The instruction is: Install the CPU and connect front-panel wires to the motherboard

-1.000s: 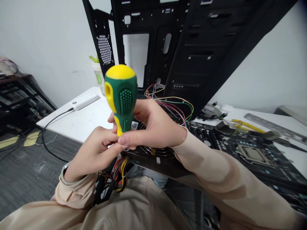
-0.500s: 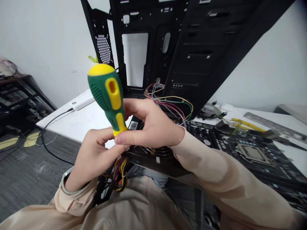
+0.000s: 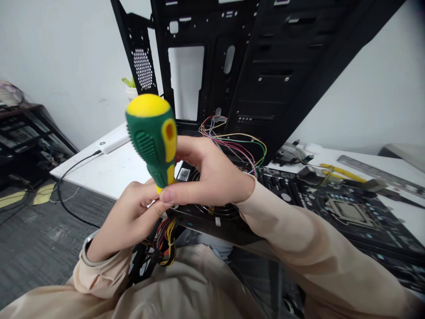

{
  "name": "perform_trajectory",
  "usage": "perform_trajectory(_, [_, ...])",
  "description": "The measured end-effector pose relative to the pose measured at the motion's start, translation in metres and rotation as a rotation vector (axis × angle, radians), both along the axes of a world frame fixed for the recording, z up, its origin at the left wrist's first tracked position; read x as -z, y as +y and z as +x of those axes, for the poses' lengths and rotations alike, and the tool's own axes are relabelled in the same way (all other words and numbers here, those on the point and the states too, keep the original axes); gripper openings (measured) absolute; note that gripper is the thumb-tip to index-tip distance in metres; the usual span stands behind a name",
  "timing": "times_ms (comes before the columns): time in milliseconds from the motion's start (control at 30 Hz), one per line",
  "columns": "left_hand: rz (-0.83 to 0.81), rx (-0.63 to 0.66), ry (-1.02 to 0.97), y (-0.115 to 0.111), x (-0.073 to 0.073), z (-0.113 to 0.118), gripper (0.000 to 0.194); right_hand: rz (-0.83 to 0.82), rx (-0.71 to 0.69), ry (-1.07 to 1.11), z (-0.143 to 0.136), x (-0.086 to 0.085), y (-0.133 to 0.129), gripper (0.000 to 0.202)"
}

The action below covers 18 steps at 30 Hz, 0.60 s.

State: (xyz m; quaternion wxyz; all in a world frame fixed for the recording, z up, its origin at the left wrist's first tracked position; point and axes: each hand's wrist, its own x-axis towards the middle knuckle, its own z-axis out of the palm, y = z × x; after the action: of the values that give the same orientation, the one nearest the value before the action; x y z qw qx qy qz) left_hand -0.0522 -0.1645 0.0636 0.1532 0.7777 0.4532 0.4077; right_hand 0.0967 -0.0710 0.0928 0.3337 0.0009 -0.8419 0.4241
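Note:
A green and yellow screwdriver (image 3: 153, 137) stands nearly upright, its thick handle towards the camera. My right hand (image 3: 212, 175) pinches the lower end of the handle between thumb and fingers. Just below and to the left, my left hand (image 3: 133, 212) is closed around the area under the handle, thumb touching the right thumb. The shaft and tip are hidden by both hands. Beneath my right hand lies a black power supply (image 3: 199, 223) with a round fan grille, and a bundle of coloured cables (image 3: 169, 241) comes from its near left side.
A black computer case (image 3: 285, 57) stands behind the hands, with thin coloured wires (image 3: 242, 141) hanging from it. To the right lie a motherboard (image 3: 352, 212), yellow-handled pliers (image 3: 343, 172) and a metal ruler (image 3: 381, 175). A white power strip (image 3: 113, 144) is on the table at left.
The screwdriver handle has turned about its axis, its yellow slotted patch now further right, and tilts a little more upright. My left hand has shifted slightly.

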Motion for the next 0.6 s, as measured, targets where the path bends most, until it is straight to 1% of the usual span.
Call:
perform_trajectory(67, [-0.032, 0.055, -0.007, 0.001, 0.001, -0.004, 0.024, -0.006, -0.044, 0.033, 0.0, 0.001, 0.002, 0.026])
perform_trajectory(133, [-0.066, 0.088, -0.02, 0.003, 0.003, -0.006, 0.025, -0.011, -0.054, 0.04, 0.0, 0.001, 0.003, 0.022])
perform_trajectory(233, [-0.073, 0.078, -0.106, 0.006, 0.01, -0.005, 0.02, 0.0, -0.023, 0.035, 0.0, 0.001, 0.003, 0.017])
perform_trajectory(333, [0.001, -0.007, -0.283, 0.007, 0.017, 0.002, 0.008, 0.013, -0.018, 0.044, 0.0, 0.0, 0.002, 0.017])
perform_trajectory(367, [0.019, -0.054, -0.323, 0.007, 0.019, 0.004, 0.008, 0.018, -0.017, 0.042, 0.0, -0.001, 0.002, 0.016])
perform_trajectory(433, [0.018, -0.156, -0.348, 0.006, 0.02, 0.009, 0.012, 0.028, 0.004, 0.03, 0.0, -0.002, 0.001, 0.014])
perform_trajectory(500, [-0.002, -0.231, -0.341, 0.004, 0.019, 0.012, 0.009, 0.033, 0.038, 0.014, 0.0, -0.002, 0.001, 0.015])
perform_trajectory(567, [0.006, -0.263, -0.344, 0.003, 0.017, 0.014, 0.007, 0.032, 0.067, 0.004, 0.0, -0.002, 0.002, 0.017])
perform_trajectory(600, [0.02, -0.265, -0.344, 0.003, 0.016, 0.014, 0.009, 0.031, 0.081, 0.001, -0.001, -0.002, 0.002, 0.018])
